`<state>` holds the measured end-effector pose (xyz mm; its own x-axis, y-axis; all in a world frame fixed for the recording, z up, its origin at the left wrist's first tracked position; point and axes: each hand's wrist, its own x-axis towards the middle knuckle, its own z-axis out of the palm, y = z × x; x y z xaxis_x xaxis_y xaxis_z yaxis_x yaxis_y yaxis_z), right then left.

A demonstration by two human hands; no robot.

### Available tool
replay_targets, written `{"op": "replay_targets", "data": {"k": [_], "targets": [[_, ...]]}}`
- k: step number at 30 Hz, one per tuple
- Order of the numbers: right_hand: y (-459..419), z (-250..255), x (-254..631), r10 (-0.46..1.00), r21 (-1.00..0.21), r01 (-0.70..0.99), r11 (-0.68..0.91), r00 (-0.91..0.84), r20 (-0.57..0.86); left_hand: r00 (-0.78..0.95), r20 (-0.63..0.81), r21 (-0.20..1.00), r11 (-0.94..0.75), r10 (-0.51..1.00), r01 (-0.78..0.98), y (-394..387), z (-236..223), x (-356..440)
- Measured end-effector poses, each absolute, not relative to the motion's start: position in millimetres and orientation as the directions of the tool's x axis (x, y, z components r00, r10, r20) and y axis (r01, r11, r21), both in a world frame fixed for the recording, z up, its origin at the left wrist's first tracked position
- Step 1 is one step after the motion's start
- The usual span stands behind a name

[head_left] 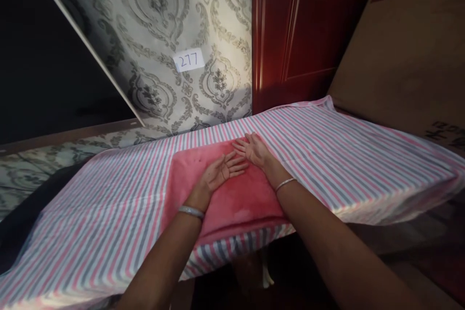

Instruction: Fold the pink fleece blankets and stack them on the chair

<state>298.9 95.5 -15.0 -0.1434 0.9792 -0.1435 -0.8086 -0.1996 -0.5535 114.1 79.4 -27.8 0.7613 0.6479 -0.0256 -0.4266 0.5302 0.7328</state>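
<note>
Item 1: left hand, bare, lying open and flat on the pink plush cloth, fingers slightly spread, gripping nothing; a silver bracelet circles the wrist

Item 2: right hand, bare, likewise open and flat, near the upper edge of the same cloth, clamped on nothing; a thin silver bangle sits on the forearm. The two hands are apart, their fingertips just beside each other and angled inward

Item 3: pink plush cloth, a soft rectangular piece lying flat, centred under both hands, its near edge rounded over toward the person

Item 4: striped sheet in pink, grey and white, spread beneath the plush cloth and hanging over the edges of a support that it hides

Surroundings: damask wallpaper in grey and cream, bearing a white paper label marked 277; a dark red wooden door behind the far end of the sheet; a large brown cardboard panel leaning at the right, printed with dark characters; a dark fabric against the sheet's left side
</note>
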Motion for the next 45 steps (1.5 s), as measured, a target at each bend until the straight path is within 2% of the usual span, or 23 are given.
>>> {"op": "replay_targets", "data": {"k": [5,9,12,13,15,18,21,24,28,33,39,42,45], "targets": [[99.0,-16.4,299.2,0.977,-0.543,-0.813,-0.211,-0.168,-0.128,0.864,-0.150,0.761,0.615,0.480,-0.209,24.8,-8.8,111.5],[100.2,-18.3,300.1,0.976,-0.571,-0.792,-0.217,-0.170,-0.135,0.874,-0.201,0.745,0.648,0.442,-0.156,-44.3,-5.2,94.2],[100.1,-18.0,299.9,0.976,-0.588,-0.779,-0.218,-0.165,-0.145,0.911,-0.224,0.781,0.623,0.346,-0.044,-65.9,17.1,87.6],[99.8,-17.5,299.4,0.976,-0.591,-0.777,-0.216,-0.162,-0.145,0.912,-0.206,0.803,0.594,0.354,-0.050,-62.4,28.3,89.7],[98.7,-16.5,298.1,0.978,-0.594,-0.777,-0.209,-0.156,-0.140,0.866,-0.124,0.834,0.523,0.485,-0.174,-39.4,50.9,100.1],[96.5,-15.6,296.0,0.979,-0.590,-0.782,-0.202,-0.155,-0.130,0.614,-0.012,0.768,0.401,0.789,-0.500,18.1,67.7,122.8],[95.2,-16.3,295.8,0.982,-0.565,-0.804,-0.187,-0.150,-0.111,0.324,-0.093,0.661,0.302,0.941,-0.687,68.6,51.6,135.6],[95.5,-18.1,297.8,0.982,-0.523,-0.831,-0.189,-0.162,-0.097,0.151,-0.220,0.570,0.252,0.964,-0.782,90.8,19.2,130.6],[95.2,-20.1,300.9,0.984,-0.488,-0.855,-0.178,-0.160,-0.079,0.146,-0.224,0.463,0.237,0.964,-0.854,92.6,-4.0,116.2],[92.7,-18.1,298.0,0.987,-0.483,-0.862,-0.157,-0.126,-0.097,0.172,-0.202,0.408,0.242,0.964,-0.880,94.5,-4.6,113.1],[109.1,8.2,282.3,0.960,-0.594,-0.782,-0.191,-0.022,-0.279,0.160,-0.198,0.453,0.235,0.967,-0.860,96.3,-8.0,115.5],[113.6,11.1,272.8,0.979,-0.604,-0.790,-0.106,0.023,-0.203,0.158,-0.191,0.506,0.235,0.969,-0.830,91.9,-7.5,117.4],[107.1,-6.1,266.3,0.986,-0.565,-0.824,-0.028,0.070,-0.151,0.148,-0.199,0.532,0.234,0.969,-0.814,89.4,-4.4,116.7]]}}
